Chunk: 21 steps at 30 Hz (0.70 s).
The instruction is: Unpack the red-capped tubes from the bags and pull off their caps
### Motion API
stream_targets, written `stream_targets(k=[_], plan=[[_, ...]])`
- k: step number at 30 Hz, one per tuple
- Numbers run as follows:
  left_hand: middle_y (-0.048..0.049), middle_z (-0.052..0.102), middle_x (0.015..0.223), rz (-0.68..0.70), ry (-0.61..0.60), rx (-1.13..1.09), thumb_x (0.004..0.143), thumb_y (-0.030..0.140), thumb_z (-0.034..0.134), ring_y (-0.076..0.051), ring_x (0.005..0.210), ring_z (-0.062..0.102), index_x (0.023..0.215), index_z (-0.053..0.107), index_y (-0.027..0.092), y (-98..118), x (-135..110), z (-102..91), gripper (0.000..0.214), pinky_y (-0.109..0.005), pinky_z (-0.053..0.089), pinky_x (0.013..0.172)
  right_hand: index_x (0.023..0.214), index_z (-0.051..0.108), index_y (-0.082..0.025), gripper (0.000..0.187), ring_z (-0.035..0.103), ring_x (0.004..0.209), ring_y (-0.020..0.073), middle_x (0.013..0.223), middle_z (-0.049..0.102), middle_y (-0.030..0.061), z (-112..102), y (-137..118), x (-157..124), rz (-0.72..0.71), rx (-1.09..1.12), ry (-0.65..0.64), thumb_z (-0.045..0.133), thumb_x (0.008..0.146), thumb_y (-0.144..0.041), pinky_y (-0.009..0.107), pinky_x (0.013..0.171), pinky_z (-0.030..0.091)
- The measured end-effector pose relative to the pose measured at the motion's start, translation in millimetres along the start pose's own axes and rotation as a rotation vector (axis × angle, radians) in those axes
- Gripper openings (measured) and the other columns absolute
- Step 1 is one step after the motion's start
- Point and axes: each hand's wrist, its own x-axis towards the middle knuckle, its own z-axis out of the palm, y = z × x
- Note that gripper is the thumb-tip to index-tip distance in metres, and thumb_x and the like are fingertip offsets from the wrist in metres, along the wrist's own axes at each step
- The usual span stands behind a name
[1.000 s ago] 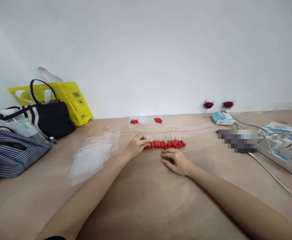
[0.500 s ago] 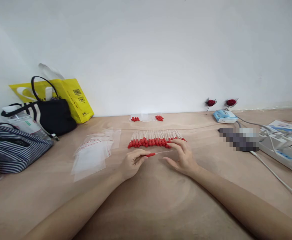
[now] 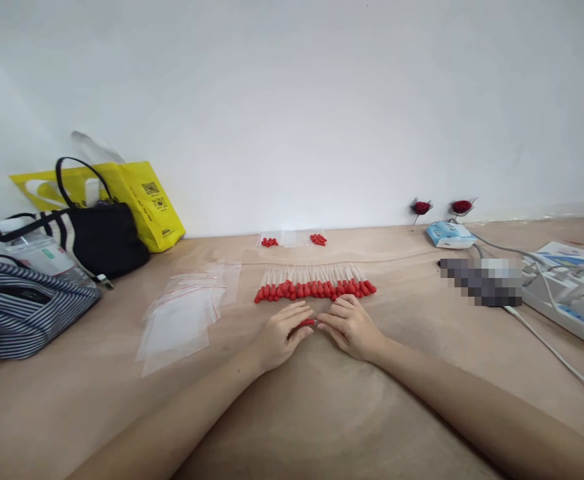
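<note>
A thin stick with a red bulb-like end (image 3: 308, 323) lies between my two hands, just in front of a row of similar pieces. My left hand (image 3: 281, 337) is curled around the red end, its thumb below and fingers above. At the other side, my right hand (image 3: 353, 328) pinches the thin pale stem, which its fingers mostly cover. The row of red-ended sticks (image 3: 317, 289) lies side by side on the table, pale stems pointing away from me and red ends towards me. Some red ends overlap.
Clear zip bags (image 3: 179, 320) lie fanned out on the left. Bags with red pieces (image 3: 269, 242) lie near the wall. A yellow bag (image 3: 155, 207), black bag (image 3: 107, 237) and striped bag (image 3: 32, 307) stand far left. A tissue pack (image 3: 451, 235) and power strip (image 3: 567, 303) are right.
My right hand has drawn back from the row and closed on the stem near my left hand. The held stick has moved slightly towards me, uncovering the row's right end.
</note>
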Motion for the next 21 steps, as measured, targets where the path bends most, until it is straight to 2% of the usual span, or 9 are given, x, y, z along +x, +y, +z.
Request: stream_targets(k=[5,10,15,18,21], plan=[[-0.0085,0.065,0.101,0.014,-0.016,0.037,0.085,0.025,0.044,-0.022,0.106,0.055,0.097,0.064,0.015,-6.7,1.1,8.7,0.024,-0.044,0.041,0.095,0.081,0.064,-0.020,0.026,0.044,0.067,0.0141,0.062,0.055,0.0022,1.4,-1.4,2.9,-0.029,0.005,-0.030,0.040,0.088,-0.028,0.032,0.074,0.033],[-0.0113,0.064,0.103,0.026,-0.014,0.044,0.085,0.024,0.045,-0.023,0.104,0.056,0.095,0.065,0.014,-9.1,-2.9,9.9,0.024,-0.048,0.037,0.097,0.079,0.063,-0.019,0.026,0.043,0.065,0.0139,0.058,0.053,0.0017,-0.5,-2.1,1.8,-0.044,-0.001,-0.030,0.040,0.087,-0.027,0.032,0.073,0.034],[-0.0099,0.063,0.105,0.004,-0.070,-0.006,0.085,0.024,0.045,-0.022,0.104,0.056,0.097,0.064,0.016,-9.0,-4.2,9.2,0.024,-0.047,0.037,0.098,0.077,0.064,-0.019,0.025,0.046,0.067,0.0141,0.059,0.054,0.0020,-2.5,-3.1,0.8,-0.031,0.036,-0.050,0.042,0.086,-0.026,0.032,0.074,0.039],[-0.0098,0.062,0.106,-0.015,-0.120,-0.024,0.085,0.025,0.045,-0.023,0.105,0.055,0.099,0.064,0.017,-8.5,-4.1,8.1,0.025,-0.048,0.037,0.098,0.078,0.065,-0.020,0.021,0.051,0.081,0.0170,0.075,0.061,0.0057,-1.0,-3.0,-1.5,0.013,0.064,-0.035,0.047,0.084,-0.027,0.034,0.077,0.042],[-0.0096,0.062,0.107,-0.015,-0.131,-0.033,0.085,0.024,0.044,-0.023,0.106,0.054,0.100,0.063,0.017,-7.0,-3.8,6.8,0.025,-0.048,0.036,0.097,0.081,0.066,-0.022,0.018,0.047,0.107,0.0228,0.101,0.062,0.0067,2.9,-2.5,-5.4,0.038,0.074,-0.006,0.049,0.083,-0.027,0.044,0.090,0.038]])
